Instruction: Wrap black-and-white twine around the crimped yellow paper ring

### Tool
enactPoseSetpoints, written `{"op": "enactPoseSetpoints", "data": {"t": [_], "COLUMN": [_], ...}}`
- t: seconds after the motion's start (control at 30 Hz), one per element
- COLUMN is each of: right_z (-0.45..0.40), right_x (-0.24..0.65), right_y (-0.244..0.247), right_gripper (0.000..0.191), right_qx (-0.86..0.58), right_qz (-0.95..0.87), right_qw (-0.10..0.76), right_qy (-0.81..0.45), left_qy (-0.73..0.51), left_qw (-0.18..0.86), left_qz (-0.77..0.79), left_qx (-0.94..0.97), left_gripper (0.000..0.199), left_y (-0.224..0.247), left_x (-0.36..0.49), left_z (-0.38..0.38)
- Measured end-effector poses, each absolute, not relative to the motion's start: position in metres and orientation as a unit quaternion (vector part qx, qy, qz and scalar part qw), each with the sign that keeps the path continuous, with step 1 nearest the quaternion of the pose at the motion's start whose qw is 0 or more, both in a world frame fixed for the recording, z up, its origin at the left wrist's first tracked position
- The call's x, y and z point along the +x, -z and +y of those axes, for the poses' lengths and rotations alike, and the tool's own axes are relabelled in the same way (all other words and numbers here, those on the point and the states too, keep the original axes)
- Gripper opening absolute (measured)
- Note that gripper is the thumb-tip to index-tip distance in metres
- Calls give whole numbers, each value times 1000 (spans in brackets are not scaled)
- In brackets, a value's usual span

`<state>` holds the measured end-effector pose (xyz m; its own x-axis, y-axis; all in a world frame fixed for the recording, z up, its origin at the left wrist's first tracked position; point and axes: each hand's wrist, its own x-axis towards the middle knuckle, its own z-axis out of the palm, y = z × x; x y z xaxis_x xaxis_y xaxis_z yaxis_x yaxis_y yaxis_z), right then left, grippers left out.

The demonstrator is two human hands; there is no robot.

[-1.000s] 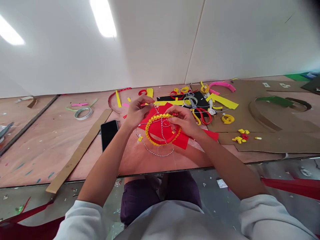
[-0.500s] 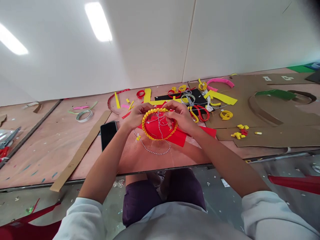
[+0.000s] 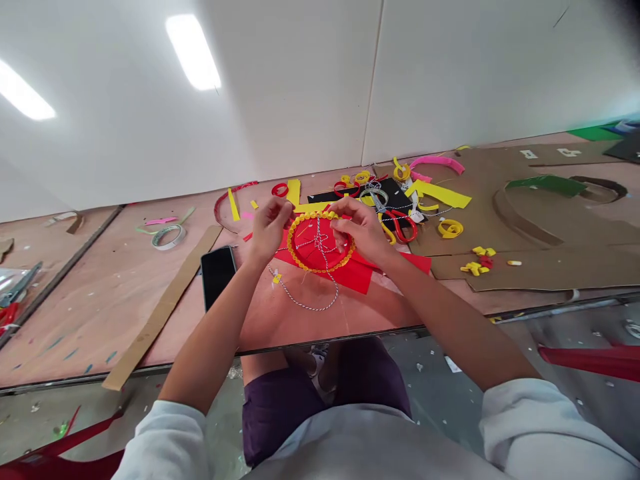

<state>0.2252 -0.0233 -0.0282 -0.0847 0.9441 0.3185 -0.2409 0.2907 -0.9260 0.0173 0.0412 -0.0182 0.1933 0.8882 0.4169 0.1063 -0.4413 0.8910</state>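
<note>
A ring of small yellow paper coils (image 3: 294, 252) is held above the table, its upper right edge between the thumb and fingers of my right hand (image 3: 364, 233). Just left of the ring is my left hand (image 3: 270, 229), apart from it, with fingers curled together; whatever they may hold is too small to make out. Black-and-white twine (image 3: 320, 309) hangs across the ring and loops on the table below it. Under the ring lie red paper sheets (image 3: 357, 277). A small yellow piece (image 3: 277, 278) sits by the twine, below my left hand.
Red- and yellow-handled scissors (image 3: 404, 227), a tape roll (image 3: 374, 200) and yellow strips (image 3: 443, 193) lie behind my right hand. To the left are a phone (image 3: 218, 273), a cardboard strip (image 3: 165, 310) and another tape roll (image 3: 168, 237). Cardboard (image 3: 525, 270) covers the right side.
My left hand has let go of the ring's upper left edge and moved slightly left. The right hand still holds the ring. The view has shifted a little.
</note>
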Motion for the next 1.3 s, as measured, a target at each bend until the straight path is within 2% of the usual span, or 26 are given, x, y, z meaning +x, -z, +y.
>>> {"op": "enactPoseSetpoints", "data": {"t": [0.1, 0.17, 0.27, 0.37, 0.47, 0.6, 0.73, 0.8, 0.9, 1.03, 1.17, 1.3], "right_z": [-20, -19, -18, -17, -18, -21, -23, -23, -21, -18, -18, -18], "right_x": [225, 225, 225, 226, 226, 225, 222, 220, 220, 223, 224, 223], "right_y": [30, 31, 30, 28, 27, 27, 28, 29, 32, 34, 34, 33], "right_gripper": [21, 23, 26, 27, 28, 31, 31, 33, 33, 32, 32, 33], "right_qx": [-343, -354, -371, -387, -387, -384, -380, -379, -379, -386, -391, -390], "right_qz": [-534, -533, -534, -531, -531, -530, -522, -527, -534, -538, -533, -534], "right_qw": [601, 608, 611, 615, 617, 615, 614, 613, 614, 616, 621, 620], "right_qy": [-485, -470, -451, -437, -433, -441, -454, -451, -440, -427, -421, -423], "left_qy": [-594, -562, -446, -352, -331, -337, -303, -298, -339, -432, -467, -502], "left_qw": [157, 39, -15, -24, -12, 39, 69, 86, 135, 219, 329, 346], "left_qz": [336, 278, 205, 206, 279, 410, 475, 487, 459, 366, 312, 267], "left_qx": [714, 778, 871, 912, 901, 847, 824, 817, 810, 795, 759, 746], "left_gripper": [26, 19, 9, 16, 20, 11, 18, 15, 7, 11, 18, 29], "left_y": [7, 5, 12, 24, 32, 37, 38, 38, 35, 25, 14, 7], "left_x": [19, 23, 36, 47, 51, 52, 54, 55, 57, 58, 59, 57], "left_z": [27, 12, -8, -16, -13, -7, -4, -4, -5, -14, -21, -21]}}
